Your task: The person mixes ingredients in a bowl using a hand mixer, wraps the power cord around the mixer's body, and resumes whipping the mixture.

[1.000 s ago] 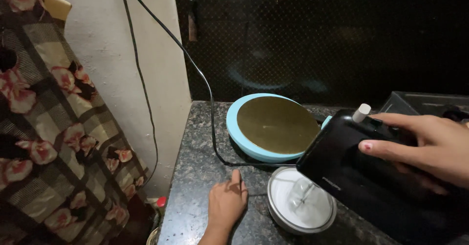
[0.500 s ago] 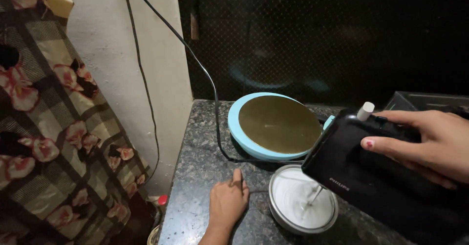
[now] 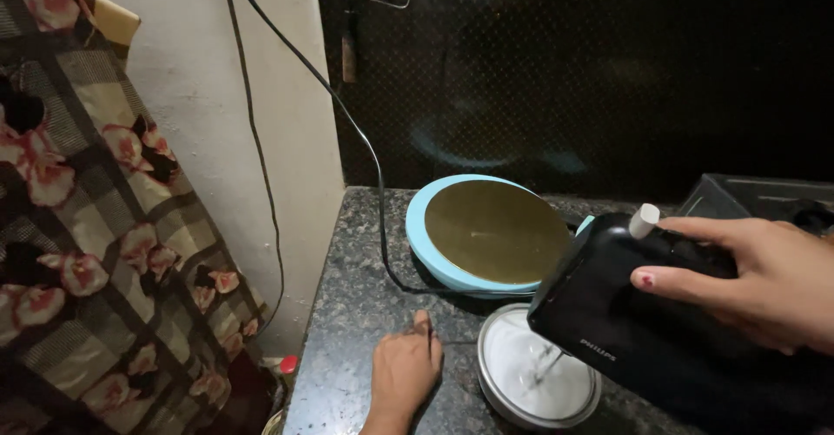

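My right hand (image 3: pixel 764 283) grips a black electric hand mixer (image 3: pixel 625 331) from above, its thumb lying along the side. The mixer's metal beaters (image 3: pixel 543 368) dip into white cream in a small steel bowl (image 3: pixel 499 396) on the dark granite counter (image 3: pixel 356 305). My left hand (image 3: pixel 404 374) rests on the counter just left of the bowl, fingers together, holding nothing; I cannot tell whether it touches the bowl.
Behind the bowl sits a round light-blue turntable (image 3: pixel 417 227) with a gold cake board (image 3: pixel 495 231) on it. A black cord (image 3: pixel 382 227) runs down the wall and across the counter. Floral checked cloth (image 3: pixel 95 253) hangs at left; a dark tray (image 3: pixel 747 196) sits far right.
The mixer and my right hand have shifted slightly right and up over the bowl. My left hand has stayed in the same place on the counter.
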